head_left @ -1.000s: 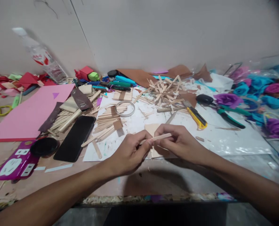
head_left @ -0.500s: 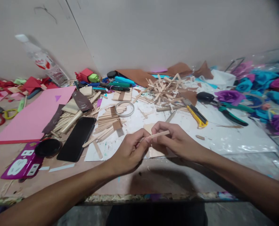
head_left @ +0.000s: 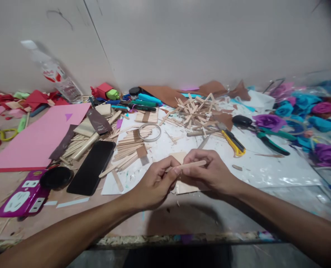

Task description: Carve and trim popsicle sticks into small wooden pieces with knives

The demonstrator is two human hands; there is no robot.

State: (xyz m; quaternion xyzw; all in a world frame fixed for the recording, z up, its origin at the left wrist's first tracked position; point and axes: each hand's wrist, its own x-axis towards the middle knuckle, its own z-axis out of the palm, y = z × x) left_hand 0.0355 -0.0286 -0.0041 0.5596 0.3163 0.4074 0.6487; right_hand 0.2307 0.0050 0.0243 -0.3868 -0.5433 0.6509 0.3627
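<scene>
My left hand (head_left: 154, 182) and my right hand (head_left: 210, 171) meet over the front middle of the table, both pinched on one thin wooden craft stick (head_left: 193, 163) that lies nearly level between them. Just under the hands rests a pale flat panel of wood (head_left: 182, 188) on a white sheet (head_left: 165, 145). Stacks of loose craft sticks (head_left: 129, 147) lie to the left of the hands, and a tangled heap of sticks (head_left: 194, 109) lies farther back.
A black phone (head_left: 91, 167), black round lid (head_left: 56, 178) and purple socket strip (head_left: 21, 195) lie at the left. Pink paper (head_left: 34, 137), a tape ring (head_left: 150, 132), a yellow utility knife (head_left: 234, 141), green pliers (head_left: 268, 139) and paper flowers (head_left: 302, 108) surround the work area.
The hands keep the same pinch on the stick. The camera view has shifted slightly; nothing on the table has moved.
</scene>
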